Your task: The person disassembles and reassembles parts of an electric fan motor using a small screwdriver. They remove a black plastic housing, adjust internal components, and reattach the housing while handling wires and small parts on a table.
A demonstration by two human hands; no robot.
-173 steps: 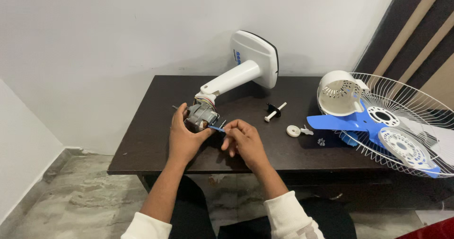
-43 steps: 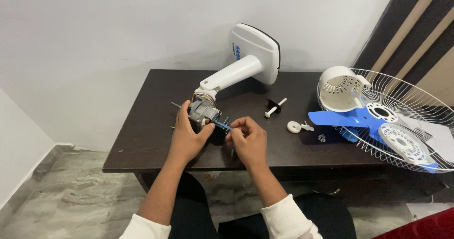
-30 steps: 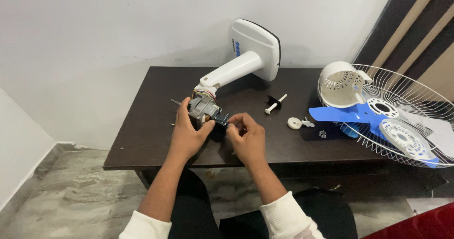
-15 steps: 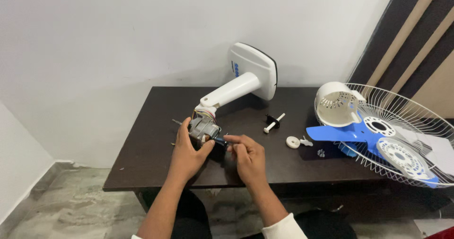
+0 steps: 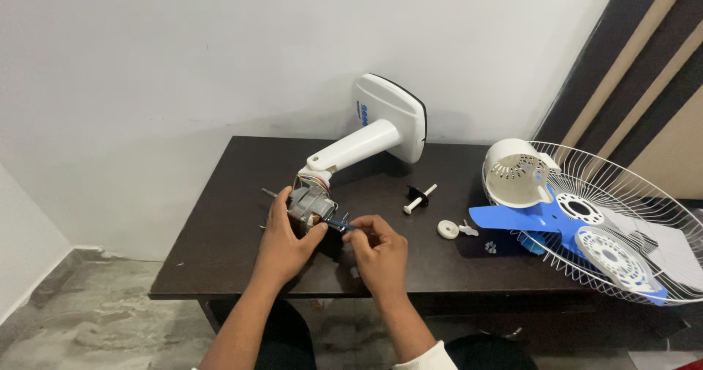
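Head camera looks down on a dark brown desk (image 5: pixel 220 260) that stands against a white wall. At the right end of the desk lies a round white wire fan guard (image 5: pixel 644 231), and part of it hangs over the edge. On this guard rest a blue fan blade (image 5: pixel 527 217) and a white motor cover (image 5: pixel 516 172). Behind the hands lies a white fan stand (image 5: pixel 370 132) on its side, with its flat base turned toward the wall and its neck running down to the fan motor (image 5: pixel 311 203). The motor sits on the desk, near the front edge. The left hand (image 5: pixel 287 242) is closed around the motor and holds it from the left side. The right hand (image 5: pixel 379 253) is just beside it, and its fingers pinch a small dark tool with a blue part (image 5: pixel 338 225), whose tip points at the motor. Between the hands and the guard lie a white pin with a black knob (image 5: pixel 419 198) and a small white round cap (image 5: pixel 447 229), apart from each other.
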